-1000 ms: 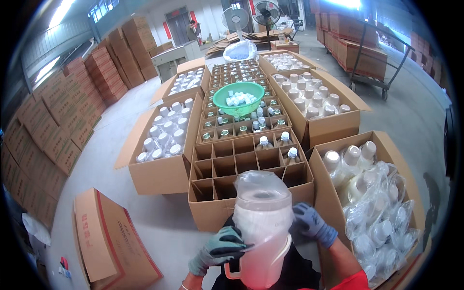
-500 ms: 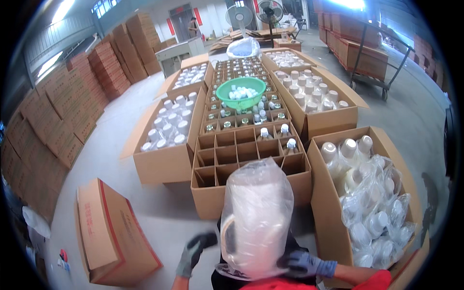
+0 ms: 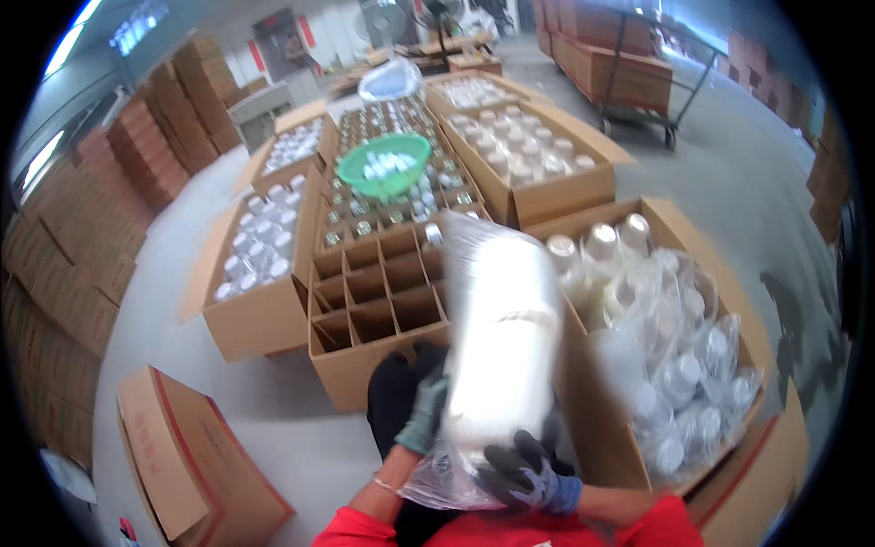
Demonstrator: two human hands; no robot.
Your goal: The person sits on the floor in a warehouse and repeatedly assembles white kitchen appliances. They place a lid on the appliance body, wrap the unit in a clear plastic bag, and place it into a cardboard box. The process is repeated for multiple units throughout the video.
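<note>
A large clear plastic bag [image 3: 503,337] stands tilted in front of me, with bulky white contents inside that I cannot make out exactly. My left hand [image 3: 428,412], in a grey-green glove, presses against its left side; its fingers are partly hidden. At the lower end of the bag, my right hand [image 3: 529,469], in a grey and blue glove, is closed on it with bent fingers. Just beyond is a divided carton [image 3: 351,360] with several bare compartments and a white-capped bottle [image 3: 433,235]. A blurred whitish shape [image 3: 615,365] shows right of the bag.
On the right stands an open carton [image 3: 661,211] of plastic-wrapped, white-capped bottles. More bottle cartons [image 3: 246,324] flank the middle row, where a green basin [image 3: 383,182] holds white caps. An empty-looking carton [image 3: 173,456] lies at lower left. Stacked boxes line the left; a trolley [image 3: 638,118] stands far right.
The bag has tilted and shifted right relative to the cartons. My left hand has come in from beside it to touch it. My view has turned right and is blurred.
</note>
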